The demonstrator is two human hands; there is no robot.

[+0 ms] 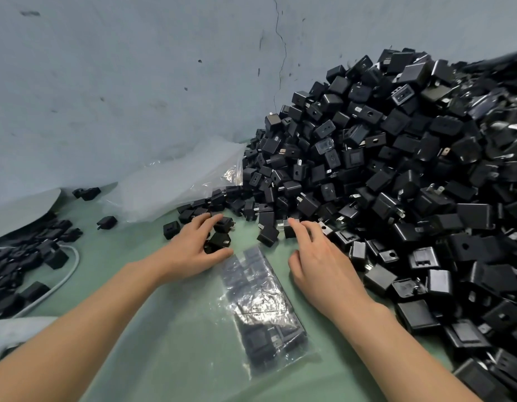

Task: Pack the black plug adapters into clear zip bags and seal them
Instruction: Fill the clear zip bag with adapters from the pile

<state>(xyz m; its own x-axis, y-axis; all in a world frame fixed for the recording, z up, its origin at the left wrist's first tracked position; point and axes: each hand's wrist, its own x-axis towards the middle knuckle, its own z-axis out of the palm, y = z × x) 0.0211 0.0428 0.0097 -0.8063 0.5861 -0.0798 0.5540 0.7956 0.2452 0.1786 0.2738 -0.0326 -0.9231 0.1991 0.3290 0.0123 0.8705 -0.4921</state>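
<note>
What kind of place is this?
Probably a packing workshop: a huge heap of identical black plastic plug adapters lies on a green worktable against a scuffed grey wall, beside a filled clear zip bag.

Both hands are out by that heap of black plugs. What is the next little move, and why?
Probably closing the fingers round a few loose adapters. The left hand and right hand lie open, fingertips touching adapters at the foot of the pile, and the bag between them already looks full.
</note>
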